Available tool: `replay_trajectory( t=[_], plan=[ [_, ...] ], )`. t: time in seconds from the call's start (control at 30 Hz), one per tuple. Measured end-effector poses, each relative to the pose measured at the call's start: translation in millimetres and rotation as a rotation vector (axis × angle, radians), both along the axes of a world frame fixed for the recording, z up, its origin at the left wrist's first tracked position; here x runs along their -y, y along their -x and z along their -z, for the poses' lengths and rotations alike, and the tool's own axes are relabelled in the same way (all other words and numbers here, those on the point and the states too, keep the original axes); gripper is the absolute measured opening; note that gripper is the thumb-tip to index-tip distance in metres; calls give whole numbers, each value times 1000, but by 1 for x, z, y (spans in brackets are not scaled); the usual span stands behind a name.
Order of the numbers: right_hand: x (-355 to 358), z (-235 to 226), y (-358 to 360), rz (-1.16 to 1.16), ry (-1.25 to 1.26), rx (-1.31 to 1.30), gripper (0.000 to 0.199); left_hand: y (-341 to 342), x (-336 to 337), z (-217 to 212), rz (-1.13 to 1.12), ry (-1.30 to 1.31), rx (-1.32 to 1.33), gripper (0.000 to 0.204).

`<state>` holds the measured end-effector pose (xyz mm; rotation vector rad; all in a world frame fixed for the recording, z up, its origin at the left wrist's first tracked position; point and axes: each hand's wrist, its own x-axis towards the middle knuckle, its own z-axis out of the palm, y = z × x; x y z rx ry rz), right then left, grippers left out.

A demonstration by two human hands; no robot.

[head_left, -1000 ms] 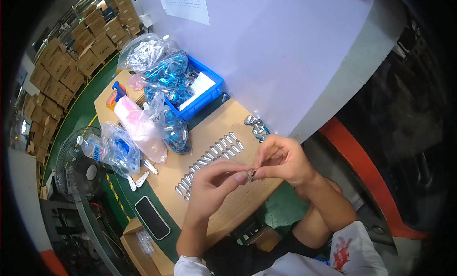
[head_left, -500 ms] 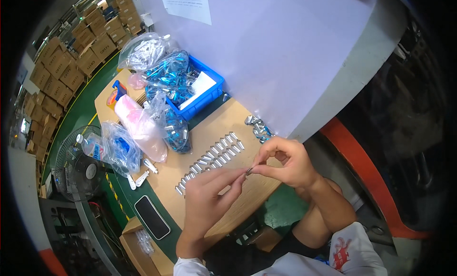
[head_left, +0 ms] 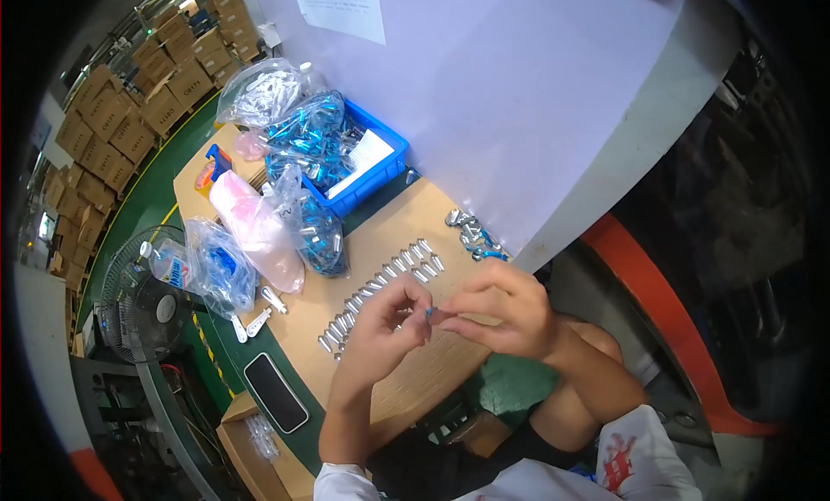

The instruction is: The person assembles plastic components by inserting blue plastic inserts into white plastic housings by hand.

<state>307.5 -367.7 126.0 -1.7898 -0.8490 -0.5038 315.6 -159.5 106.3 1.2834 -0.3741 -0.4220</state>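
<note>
My left hand (head_left: 380, 328) and my right hand (head_left: 501, 311) meet fingertip to fingertip above a brown cardboard sheet (head_left: 450, 371). Between them they pinch a tiny part with a blue tip (head_left: 429, 312). Just beyond the hands, a slanted row of several small silver cylinders (head_left: 380, 287) lies on the cardboard. A small heap of silver and blue parts (head_left: 471, 233) sits at the far right of the sheet by the white wall.
A blue bin (head_left: 372, 168) with papers and bags of blue parts stands at the back. Clear bags (head_left: 216, 268), a pink bag (head_left: 255, 229), a black phone (head_left: 275, 392), a fan (head_left: 147, 302) and stacked cardboard boxes (head_left: 130, 112) lie to the left.
Both hands have shifted slightly left and closer together over the cardboard. The small part stays pinched between the fingertips.
</note>
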Motion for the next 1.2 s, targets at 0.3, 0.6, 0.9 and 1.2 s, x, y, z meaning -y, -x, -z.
replay_trajectory(
  t=[0.3,0.6,0.9,1.2],
  plan=[
    [-11,11,3,100,95,-5,32,-5,5,4,-124,-192,74,3],
    [-17,19,-2,75,-65,-202,36,-7,6,10,-76,58,-32,9],
    [-17,25,4,32,-228,-261,30,-6,14,12,25,274,-309,7],
    [-16,34,5,-234,-797,-570,31,-4,15,4,1,388,-306,16]
  ],
)
